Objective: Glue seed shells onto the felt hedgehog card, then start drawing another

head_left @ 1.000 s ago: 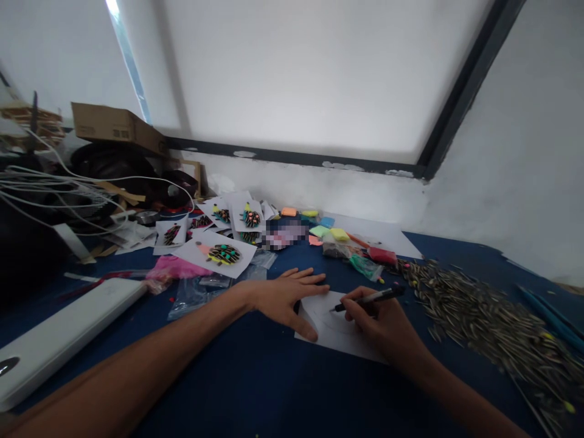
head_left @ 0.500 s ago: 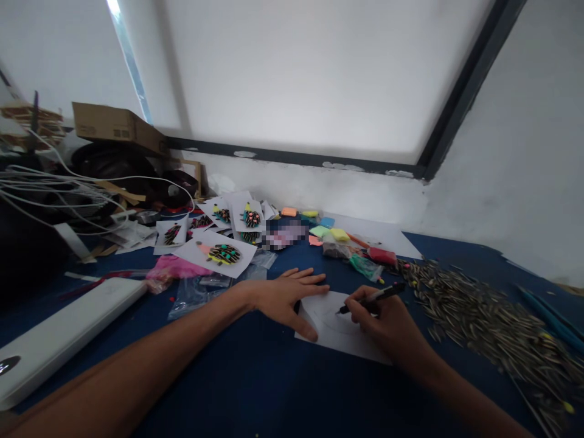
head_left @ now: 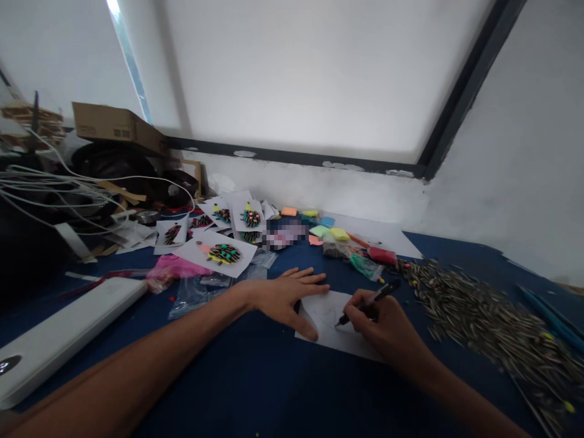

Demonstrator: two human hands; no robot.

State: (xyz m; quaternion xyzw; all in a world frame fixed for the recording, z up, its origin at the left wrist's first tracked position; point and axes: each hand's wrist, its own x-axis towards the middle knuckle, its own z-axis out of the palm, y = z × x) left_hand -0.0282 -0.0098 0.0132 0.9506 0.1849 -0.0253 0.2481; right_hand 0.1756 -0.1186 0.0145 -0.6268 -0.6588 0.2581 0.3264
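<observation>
A white sheet of paper point(head_left: 323, 331) lies on the blue tabletop point(head_left: 255, 383), with faint curved pen lines on it. My left hand point(head_left: 287, 299) rests flat at the sheet's left edge, fingers spread and thumb on the paper. In my right hand point(head_left: 378, 322) is a dark pen point(head_left: 367, 303), gripped between thumb and fingers, its tip touching the paper near the middle. Part of the drawing is hidden by the right hand. Beyond the left hand lies a finished-looking card point(head_left: 216, 255) with a hedgehog-like figure of striped seeds and coloured clay.
Loose striped sunflower seeds point(head_left: 493, 316) spread over the right side. Coloured clay pieces point(head_left: 339, 234) and a red packet point(head_left: 382, 255) sit at the back. A long white device point(head_left: 68, 340), pink plastic point(head_left: 177, 266) and a cardboard box point(head_left: 118, 128) are on the left.
The pen tip has shifted slightly toward me and left on the paper, and the right hand has moved a little with it. My left hand has stayed put.
</observation>
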